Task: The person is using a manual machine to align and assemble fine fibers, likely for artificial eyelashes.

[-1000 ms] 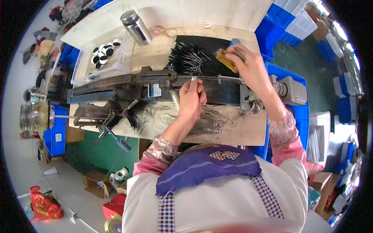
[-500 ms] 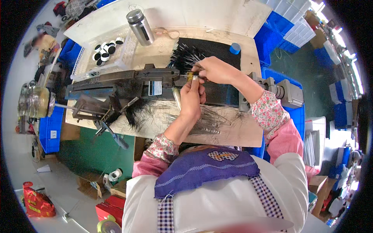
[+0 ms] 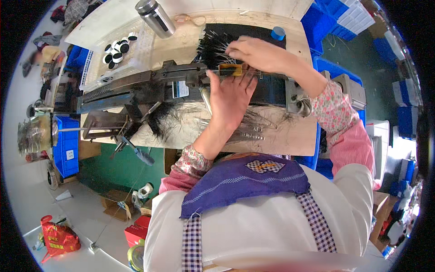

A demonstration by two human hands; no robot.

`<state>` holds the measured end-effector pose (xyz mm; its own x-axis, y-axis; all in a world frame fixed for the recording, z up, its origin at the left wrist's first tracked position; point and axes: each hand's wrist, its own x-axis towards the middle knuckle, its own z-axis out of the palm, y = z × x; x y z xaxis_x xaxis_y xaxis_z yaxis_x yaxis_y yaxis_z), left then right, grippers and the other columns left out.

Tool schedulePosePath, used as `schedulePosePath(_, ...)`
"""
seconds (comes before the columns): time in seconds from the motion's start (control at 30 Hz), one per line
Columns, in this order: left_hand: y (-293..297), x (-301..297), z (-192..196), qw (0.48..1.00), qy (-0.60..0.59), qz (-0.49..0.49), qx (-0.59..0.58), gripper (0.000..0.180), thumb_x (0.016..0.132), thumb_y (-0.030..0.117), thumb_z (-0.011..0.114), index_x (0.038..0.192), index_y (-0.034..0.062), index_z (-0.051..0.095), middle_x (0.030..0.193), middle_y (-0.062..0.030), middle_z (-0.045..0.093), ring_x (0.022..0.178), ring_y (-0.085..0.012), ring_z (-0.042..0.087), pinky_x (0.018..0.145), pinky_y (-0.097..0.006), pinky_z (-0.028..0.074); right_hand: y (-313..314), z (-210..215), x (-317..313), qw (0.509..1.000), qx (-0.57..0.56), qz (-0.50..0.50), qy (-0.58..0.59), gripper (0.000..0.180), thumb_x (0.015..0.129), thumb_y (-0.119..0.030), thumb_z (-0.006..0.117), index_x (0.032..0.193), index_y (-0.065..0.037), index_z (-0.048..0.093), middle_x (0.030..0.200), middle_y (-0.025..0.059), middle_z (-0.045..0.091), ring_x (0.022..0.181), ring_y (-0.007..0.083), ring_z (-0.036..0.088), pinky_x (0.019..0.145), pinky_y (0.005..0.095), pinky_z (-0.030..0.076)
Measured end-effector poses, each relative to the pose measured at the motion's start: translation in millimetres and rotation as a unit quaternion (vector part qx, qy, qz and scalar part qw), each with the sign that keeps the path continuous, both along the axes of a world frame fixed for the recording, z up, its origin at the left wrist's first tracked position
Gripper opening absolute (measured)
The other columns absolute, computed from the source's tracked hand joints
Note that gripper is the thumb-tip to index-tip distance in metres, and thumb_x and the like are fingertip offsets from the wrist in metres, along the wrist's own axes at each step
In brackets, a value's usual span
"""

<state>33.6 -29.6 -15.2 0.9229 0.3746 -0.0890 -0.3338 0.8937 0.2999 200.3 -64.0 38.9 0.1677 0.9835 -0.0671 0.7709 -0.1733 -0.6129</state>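
Observation:
My left hand (image 3: 232,103) lies palm up with fingers spread at the front of a long dark metal machine (image 3: 152,78). Its fingertips are next to a yellow block (image 3: 230,69) on the machine, and nothing shows in the palm. Above and beyond the block, my right hand (image 3: 260,53) hangs with bent fingers over a pile of black-bristled brushes with thin wire stems (image 3: 215,46). The pile rests on a black mat (image 3: 253,31). The right fingertips are blurred and partly hidden, so what they hold, if anything, does not show.
Loose wires and dark bristles (image 3: 249,124) litter the bench's front. A white basket (image 3: 147,45) of black-and-white round pieces and a steel flask (image 3: 156,19) stand at the back left. A blue cap (image 3: 277,33) sits on the mat; a grey motor-like unit (image 3: 351,90) is at right.
My left hand has opened from a pinch at the yellow block, its fingers now spread. My right hand has left the block and moved up to the brush pile. The view has shifted slightly.

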Motion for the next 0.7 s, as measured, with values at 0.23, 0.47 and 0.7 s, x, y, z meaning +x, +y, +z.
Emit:
schedulePosePath(0.23,0.5,-4.8,4.9,0.996,-0.043,0.000,-0.078,0.088,0.088,0.070,0.032,0.132,-0.0062,0.032,0.138,-0.0133,0.038,0.135,-0.0297,0.030,0.112,-0.045,0.024,-34.9,12.8,-44.3,0.949,0.218,0.035,-0.224,0.040,0.078,-0.010,0.055,0.118,-0.004,0.058,0.102,0.0156,0.055,0.095,0.0333,0.054,0.083,0.0415,0.047)
schedulePosePath(0.47,3.7,-8.8,7.3,0.996,-0.015,0.007,-0.089,0.083,0.086,0.072,0.036,0.125,0.0007,0.047,0.134,-0.0158,0.047,0.131,-0.0310,0.036,0.113,-0.049,0.022,-24.1,8.6,-23.8,0.978,0.201,-0.057,0.002,0.014,0.077,-0.011,0.064,0.088,-0.005,0.069,0.079,0.0119,0.063,0.074,0.0296,0.063,0.068,0.0377,0.051)
schedulePosePath(0.7,14.0,-22.3,14.9,0.999,0.019,0.040,-0.031,0.076,0.093,0.063,0.032,0.127,-0.0035,0.044,0.133,-0.0171,0.047,0.127,-0.0305,0.042,0.113,-0.045,0.026,-12.1,10.7,-33.3,0.979,0.170,-0.002,-0.113,0.014,0.078,-0.017,0.062,0.087,-0.008,0.069,0.081,0.0056,0.063,0.083,0.0264,0.062,0.077,0.0402,0.045)
